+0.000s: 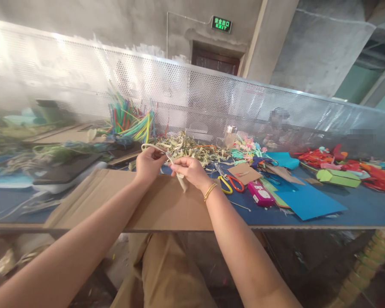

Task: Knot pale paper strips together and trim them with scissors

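Over a brown cardboard sheet (170,209), my left hand (149,164) and my right hand (191,172) meet, fingertips close together. Between them runs a pale cream strip (182,183), pinched by both hands. It looks like a fuzzy craft stem, but I cannot be sure. One part loops up above my left fingers, and a thicker end hangs down below my right fingers. The exact spot where the fingers grip is partly hidden. A gold chain bracelet (209,191) circles my right wrist.
Behind my hands lies a heap of cream-green pieces (192,147). Coloured stems (131,119) stand back left. To the right are scissors (235,183), a magenta box (260,193), blue sheets (308,199) and red-orange pieces (381,177). A perforated metal screen (211,102) borders the table's back.
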`<state>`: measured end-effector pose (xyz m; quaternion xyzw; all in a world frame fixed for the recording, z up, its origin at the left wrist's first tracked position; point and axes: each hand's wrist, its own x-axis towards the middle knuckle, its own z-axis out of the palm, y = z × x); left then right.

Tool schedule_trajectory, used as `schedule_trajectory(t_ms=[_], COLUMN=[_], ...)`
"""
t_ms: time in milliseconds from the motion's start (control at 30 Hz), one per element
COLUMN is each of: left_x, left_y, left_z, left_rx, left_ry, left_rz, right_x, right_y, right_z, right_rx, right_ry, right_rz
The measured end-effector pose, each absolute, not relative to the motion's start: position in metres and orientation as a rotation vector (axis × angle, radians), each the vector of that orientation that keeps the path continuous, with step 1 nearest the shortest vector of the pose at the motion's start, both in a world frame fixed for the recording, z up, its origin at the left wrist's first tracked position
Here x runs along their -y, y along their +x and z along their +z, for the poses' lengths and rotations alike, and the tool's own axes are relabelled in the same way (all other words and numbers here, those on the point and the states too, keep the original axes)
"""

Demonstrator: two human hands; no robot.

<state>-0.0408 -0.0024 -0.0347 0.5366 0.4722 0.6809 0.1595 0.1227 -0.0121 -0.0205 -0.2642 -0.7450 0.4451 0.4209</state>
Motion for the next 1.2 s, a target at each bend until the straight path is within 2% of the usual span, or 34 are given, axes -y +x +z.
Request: schedule_trajectory(t_ms=[100, 367, 567, 700, 800, 967, 1200], left_x=[0.004, -0.001, 0.002, 0.000, 0.000, 0.003, 0.006], left_y=[-0.039, -0.041, -0.046, -0.048, -0.049, -0.047, -0.040], left_z=[-0.034, -0.038, -0.033, -0.030, -0.031, -0.033, -0.035], left_rx=[-1.285, -1.282, -1.257, -1.174, -1.276, -1.460, -1.413], left_ry=[1.533, 1.571, 1.246, 1.118, 1.201, 1.582, 1.762], left_rz=[1.925, 1.846, 2.015, 2.172, 2.171, 2.043, 1.910], right_x=[0.010, 0.003, 0.004, -0.001, -0.004, 0.002, 0.005], right_y=[0.122, 0.126, 0.127, 0.133, 0.139, 0.135, 0.119], right_z=[-0.022, -0.027, -0.031, -0.033, -0.029, -0.020, -0.028], right_rx=[1.826, 1.878, 2.085, 2.131, 2.001, 1.663, 1.843], right_ry=[-0.687, -0.797, -0.785, -0.948, -1.055, -0.807, -0.797], right_rz=[1.124, 0.865, 0.711, 0.597, 0.476, 0.309, 0.339])
